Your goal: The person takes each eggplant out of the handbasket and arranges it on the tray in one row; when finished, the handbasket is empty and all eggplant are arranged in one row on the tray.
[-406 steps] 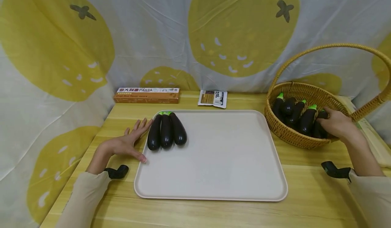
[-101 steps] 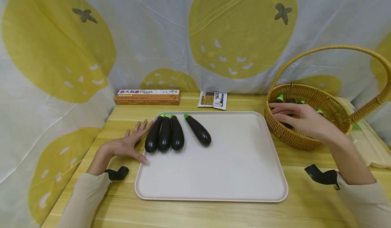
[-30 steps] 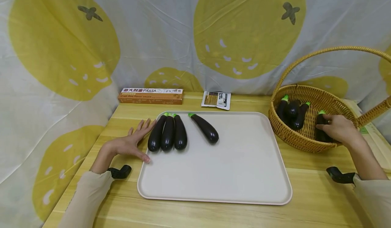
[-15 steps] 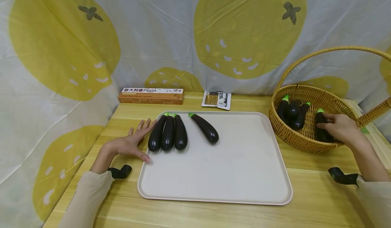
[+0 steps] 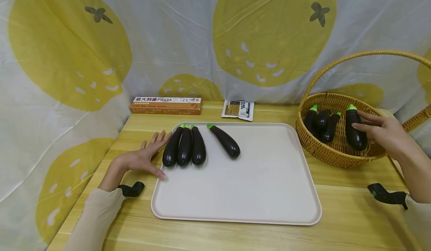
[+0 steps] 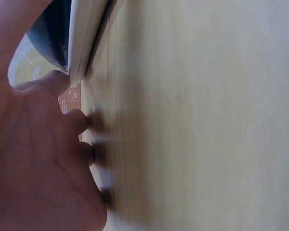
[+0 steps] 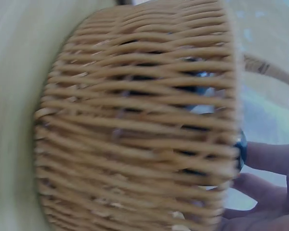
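Observation:
My right hand (image 5: pixel 392 135) pinches a dark eggplant with a green stem (image 5: pixel 355 131) between thumb and fingers, holding it over the wicker basket (image 5: pixel 343 160). Through the basket's weave, the right wrist view shows only bits of that eggplant (image 7: pixel 241 150). Several more eggplants (image 5: pixel 331 128) lie at the basket's left side. On the white tray (image 5: pixel 256 183), three eggplants (image 5: pixel 184 146) sit side by side near the left edge, and a single eggplant (image 5: pixel 225 141) lies slanted apart from them. My left hand (image 5: pixel 143 159) rests with fingers spread at the tray's left rim, beside the leftmost eggplant.
A pasta box (image 5: pixel 165 106) and a small printed packet (image 5: pixel 238 110) lie behind the tray, near the patterned cloth backdrop. The basket's tall handle (image 5: pixel 363 53) arches above its opening. A pale flat package lies right of the basket, partly hidden.
In the last half second my right hand has lifted the eggplant up from the basket's bottom. Since the earliest frame, a fourth eggplant has come onto the tray. The left hand stays put.

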### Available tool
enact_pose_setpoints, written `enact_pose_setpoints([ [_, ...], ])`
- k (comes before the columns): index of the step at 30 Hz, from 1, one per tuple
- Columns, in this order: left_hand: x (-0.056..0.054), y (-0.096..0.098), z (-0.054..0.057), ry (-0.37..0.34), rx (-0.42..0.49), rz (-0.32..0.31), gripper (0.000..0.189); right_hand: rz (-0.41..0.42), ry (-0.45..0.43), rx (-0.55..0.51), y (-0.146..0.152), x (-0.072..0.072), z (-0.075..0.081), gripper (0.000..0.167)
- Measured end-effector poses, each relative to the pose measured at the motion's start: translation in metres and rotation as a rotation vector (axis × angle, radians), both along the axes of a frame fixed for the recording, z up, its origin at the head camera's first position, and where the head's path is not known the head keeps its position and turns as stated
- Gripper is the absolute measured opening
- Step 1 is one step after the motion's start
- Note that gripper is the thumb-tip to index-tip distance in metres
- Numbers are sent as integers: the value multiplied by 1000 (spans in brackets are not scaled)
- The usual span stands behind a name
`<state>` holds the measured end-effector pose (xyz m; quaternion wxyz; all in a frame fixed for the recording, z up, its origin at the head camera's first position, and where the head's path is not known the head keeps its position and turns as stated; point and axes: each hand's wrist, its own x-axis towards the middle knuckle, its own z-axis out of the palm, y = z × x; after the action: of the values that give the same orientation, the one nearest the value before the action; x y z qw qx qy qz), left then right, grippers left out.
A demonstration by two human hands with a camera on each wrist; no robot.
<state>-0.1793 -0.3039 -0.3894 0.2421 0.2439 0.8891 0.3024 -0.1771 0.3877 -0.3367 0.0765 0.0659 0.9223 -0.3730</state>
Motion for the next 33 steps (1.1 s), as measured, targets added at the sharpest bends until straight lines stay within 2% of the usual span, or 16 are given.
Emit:
enact_pose_setpoints([
  [2, 0, 0, 0, 1, -5, 0, 138, -1, 20, -2, -3, 1, 5, 63],
  [6, 0, -1, 1, 0, -13, 4, 138, 14, 20, -26, -9, 5, 13, 73],
  [12, 0, -1, 1, -5, -9, 4, 138, 137, 26, -41, -22, 16, 23, 67],
  [15, -1, -1, 1, -7, -4, 1, 139, 200, 30, -102, -35, 24, 29, 62],
  [22, -1, 0, 1, -3, -8, 0, 139, 317, -9, -102, -88, 30, 44, 60],
  [27, -1, 0, 0, -7, -2, -1, 138, 397, -27, -156, -140, 23, 46, 61],
  [33, -2, -1, 0, -8, -9, 0, 139, 504, -21, -197, -195, -8, 27, 60],
])
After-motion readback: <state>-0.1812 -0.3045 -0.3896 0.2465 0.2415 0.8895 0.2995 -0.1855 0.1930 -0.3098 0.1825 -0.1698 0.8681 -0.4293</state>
